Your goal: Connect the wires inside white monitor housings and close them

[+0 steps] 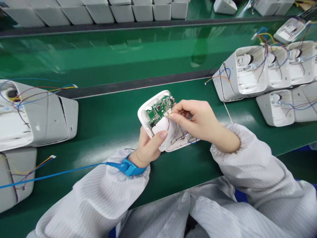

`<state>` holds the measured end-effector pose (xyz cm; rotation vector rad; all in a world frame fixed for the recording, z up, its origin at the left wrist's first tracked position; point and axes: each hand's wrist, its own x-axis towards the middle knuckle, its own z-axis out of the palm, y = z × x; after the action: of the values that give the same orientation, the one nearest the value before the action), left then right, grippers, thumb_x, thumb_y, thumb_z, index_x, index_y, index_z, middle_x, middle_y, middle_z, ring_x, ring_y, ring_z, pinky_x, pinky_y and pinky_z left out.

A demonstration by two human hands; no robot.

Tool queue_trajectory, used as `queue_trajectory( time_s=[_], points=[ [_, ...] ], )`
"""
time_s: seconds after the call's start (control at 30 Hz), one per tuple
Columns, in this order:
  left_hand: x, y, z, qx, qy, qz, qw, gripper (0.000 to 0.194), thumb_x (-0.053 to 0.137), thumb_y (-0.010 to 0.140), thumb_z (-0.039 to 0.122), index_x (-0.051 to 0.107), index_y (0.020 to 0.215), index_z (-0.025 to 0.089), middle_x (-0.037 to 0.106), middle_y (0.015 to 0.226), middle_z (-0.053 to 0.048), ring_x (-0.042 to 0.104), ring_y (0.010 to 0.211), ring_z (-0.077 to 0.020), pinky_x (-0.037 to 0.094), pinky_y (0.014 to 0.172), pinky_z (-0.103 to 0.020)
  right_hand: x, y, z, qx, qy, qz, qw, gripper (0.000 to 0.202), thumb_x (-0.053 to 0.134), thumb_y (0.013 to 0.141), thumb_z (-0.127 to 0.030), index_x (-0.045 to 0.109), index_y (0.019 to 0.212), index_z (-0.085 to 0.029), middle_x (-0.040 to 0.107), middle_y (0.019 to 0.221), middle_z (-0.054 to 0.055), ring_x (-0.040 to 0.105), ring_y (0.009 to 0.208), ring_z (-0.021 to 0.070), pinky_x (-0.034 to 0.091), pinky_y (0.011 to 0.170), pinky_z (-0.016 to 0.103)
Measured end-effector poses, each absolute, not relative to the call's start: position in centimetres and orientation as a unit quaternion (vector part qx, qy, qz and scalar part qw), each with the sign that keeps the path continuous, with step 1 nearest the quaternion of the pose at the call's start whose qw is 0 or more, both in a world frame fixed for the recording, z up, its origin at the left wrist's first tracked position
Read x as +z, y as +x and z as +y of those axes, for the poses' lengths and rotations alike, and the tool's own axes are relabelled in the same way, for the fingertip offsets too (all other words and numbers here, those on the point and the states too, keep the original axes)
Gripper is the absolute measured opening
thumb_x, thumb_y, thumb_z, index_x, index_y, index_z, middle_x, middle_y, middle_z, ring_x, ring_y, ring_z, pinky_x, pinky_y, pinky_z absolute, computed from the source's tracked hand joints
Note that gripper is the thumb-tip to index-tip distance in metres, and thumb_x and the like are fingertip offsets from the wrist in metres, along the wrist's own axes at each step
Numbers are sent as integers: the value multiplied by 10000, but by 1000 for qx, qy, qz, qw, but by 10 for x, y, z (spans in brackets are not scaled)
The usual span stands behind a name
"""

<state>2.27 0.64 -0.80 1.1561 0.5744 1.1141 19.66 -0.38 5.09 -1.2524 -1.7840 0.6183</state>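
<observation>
A white plastic cover (143, 111) with a green circuit board (158, 109) in it is tilted up above the table. My left hand (149, 145) grips its lower left edge, thumb on the front. At the board's right edge, my right hand (194, 119) pinches a small white connector (168, 113) between thumb and index finger. Whether the connector is seated cannot be made out. Thin dark and red wires run down from it. A second white part (179, 143) with wires and a small metal piece lies below the cover, partly behind my right hand.
White housings with loose coloured wires stand at left (49, 115) and right (250, 72). A row of white housings (121, 12) lines the back shelf. A blue wrist strap cord (74, 169) runs left from my left wrist over the green table (104, 129).
</observation>
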Motion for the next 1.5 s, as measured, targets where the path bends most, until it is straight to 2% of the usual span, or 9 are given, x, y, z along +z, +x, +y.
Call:
queue_trajectory(
  time_s=[0.27, 0.5, 0.63, 0.77, 0.9, 1.07, 1.27, 1.37, 1.5],
  points=[
    [-11, 21, 9, 483, 515, 249, 663, 359, 691, 830, 427, 712, 1089, 181, 722, 1083, -86, 678, 1053, -300, 533, 1029, -467, 45, 197, -3, 193, -500, -731, 422, 168, 628, 933, -259, 610, 786, -180, 621, 711, -27, 510, 608, 93, 408, 613, 231],
    [-4, 20, 13, 460, 495, 213, 705, 376, 702, 819, 367, 698, 1138, 168, 722, 1121, -91, 671, 1105, -301, 520, 1066, -464, 42, 194, -4, 94, -527, -729, 427, 246, 660, 945, -347, 621, 756, -195, 654, 729, -4, 585, 681, 134, 452, 669, 274],
    [1, 21, 14, 444, 451, 188, 751, 473, 743, 769, 389, 672, 1182, 170, 711, 1179, -112, 688, 1084, -318, 566, 999, -478, 43, 201, 1, 70, -535, -715, 446, 334, 677, 912, -508, 682, 1068, -212, 692, 1064, 73, 653, 914, 215, 550, 796, 348],
    [2, 20, 15, 429, 447, 205, 758, 489, 776, 726, 385, 684, 1152, 163, 731, 1116, -113, 709, 1028, -327, 605, 926, -472, 41, 211, 7, 91, -483, -773, 401, 519, 620, 933, -572, 598, 1342, -253, 624, 1331, 80, 617, 1195, 276, 536, 1005, 435],
    [1, 17, 17, 416, 460, 194, 760, 394, 741, 755, 416, 722, 1071, 183, 748, 1011, -104, 723, 972, -341, 633, 852, -494, 34, 212, 7, 57, -476, -779, 404, 504, 612, 945, -563, 619, 1335, -244, 670, 1289, 69, 639, 1192, 259, 518, 1048, 407],
    [3, 18, 16, 429, 442, 195, 763, 435, 743, 754, 391, 701, 1139, 193, 743, 1054, -97, 722, 983, -325, 631, 873, -497, 32, 208, 2, 41, -510, -766, 389, 516, 601, 945, -582, 628, 1336, -246, 683, 1271, 67, 659, 1158, 248, 534, 1004, 370],
    [4, 17, 17, 412, 461, 179, 766, 431, 752, 760, 439, 715, 1118, 203, 747, 1017, -97, 730, 948, -327, 637, 836, -476, 34, 209, 3, 77, -514, -747, 413, 493, 665, 905, -574, 652, 1294, -271, 695, 1226, 51, 660, 1131, 247, 548, 980, 373],
    [0, 11, 26, 419, 500, 188, 734, 425, 757, 773, 456, 728, 1111, 200, 754, 1005, -82, 732, 872, -280, 631, 762, -412, 37, 208, 3, 136, -515, -730, 428, 533, 696, 880, -571, 625, 1305, -257, 705, 1140, 45, 680, 997, 207, 579, 889, 340],
    [-6, 3, 49, 536, 599, 203, 559, 662, 536, 855, 752, 774, 1057, 168, 766, 981, -96, 726, 873, -272, 597, 765, -388, 42, 205, -2, 138, -502, -707, 478, 360, 710, 897, -473, 653, 1154, -229, 688, 977, 26, 660, 856, 174, 563, 797, 315]
  ],
)
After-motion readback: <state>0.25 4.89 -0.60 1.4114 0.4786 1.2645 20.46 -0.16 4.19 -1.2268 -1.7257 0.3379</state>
